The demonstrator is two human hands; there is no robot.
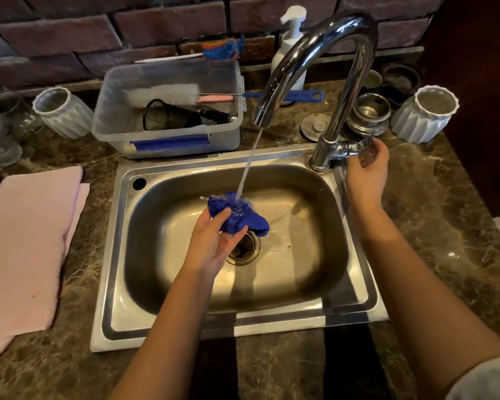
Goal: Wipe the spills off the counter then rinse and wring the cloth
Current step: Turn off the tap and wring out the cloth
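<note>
Water (247, 168) runs in a thin stream from the tap (315, 70) and falls on the blue cloth (237, 213). The left hand (214, 241) holds this cloth over the sink (162, 226), just above the drain (243, 249). Its fingers are curled and pinch the bunched cloth from below, with the thumb pressed on one side. One end of the cloth hangs down toward the drain. The right hand (365, 166) is at the tap handle (354, 147) on the sink's back right corner; its fingers are loosely bent around the handle and touch it. Behind the sink stands a clear tub (168, 137) with brushes inside. On the counter (445, 226) to the left lies a folded pink towel (26, 249).
</note>
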